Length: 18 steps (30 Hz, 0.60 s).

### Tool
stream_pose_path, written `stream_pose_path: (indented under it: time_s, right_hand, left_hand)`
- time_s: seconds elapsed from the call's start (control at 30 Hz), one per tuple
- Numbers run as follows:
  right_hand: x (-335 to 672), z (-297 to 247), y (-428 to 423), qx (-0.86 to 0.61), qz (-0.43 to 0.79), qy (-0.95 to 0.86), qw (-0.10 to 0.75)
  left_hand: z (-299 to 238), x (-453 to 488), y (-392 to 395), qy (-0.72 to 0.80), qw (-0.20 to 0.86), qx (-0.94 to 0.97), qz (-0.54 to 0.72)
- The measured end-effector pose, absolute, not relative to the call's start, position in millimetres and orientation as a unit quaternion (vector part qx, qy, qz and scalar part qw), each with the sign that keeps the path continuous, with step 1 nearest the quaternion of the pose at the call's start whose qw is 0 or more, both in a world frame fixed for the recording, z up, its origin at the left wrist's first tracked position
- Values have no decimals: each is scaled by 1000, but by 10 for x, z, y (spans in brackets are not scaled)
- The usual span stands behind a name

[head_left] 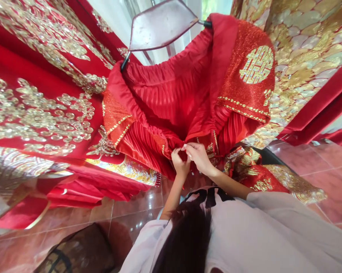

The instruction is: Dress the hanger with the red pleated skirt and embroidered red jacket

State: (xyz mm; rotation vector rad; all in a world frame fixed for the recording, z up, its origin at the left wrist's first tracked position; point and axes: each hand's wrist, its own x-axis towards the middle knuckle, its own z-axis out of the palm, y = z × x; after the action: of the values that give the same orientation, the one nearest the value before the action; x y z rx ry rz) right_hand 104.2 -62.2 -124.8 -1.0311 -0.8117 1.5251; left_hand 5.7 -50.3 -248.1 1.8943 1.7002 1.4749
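Note:
A red pleated garment (165, 85) hangs by its gathered waistband from a hanger (163, 24). Orange-red glitter panels with gold studs lie over its pleats, and the right one bears a gold emblem. At the garment's front, where the edges of its opening meet, my left hand (180, 162) is closed with thumb and finger pinching at the red fabric. My right hand (198, 154) comes in from the right, fingertips pinched together and almost touching the left ones. Fingers hide whatever small part sits between them.
Red garments with crystal beading (45, 102) hang close on the left. A gold scale-patterned garment (304, 57) hangs at the right. Red and gold cloth (262, 178) lies low at the right. A brown bag (79, 250) stands on the tiled floor (133, 216).

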Motion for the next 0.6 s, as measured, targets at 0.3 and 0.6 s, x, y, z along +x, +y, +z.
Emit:
stream_pose_path:
  time_s: [0.3, 0.6]
  right_hand:
    - [856, -1410, -448, -442, 611, -336, 565]
    - [801, -895, -465, -376, 568, -341, 647]
  left_hand:
    - [-2238, 183, -128, 643, 112, 634, 415]
    - [-2343, 336, -133, 653, 158, 615, 414]
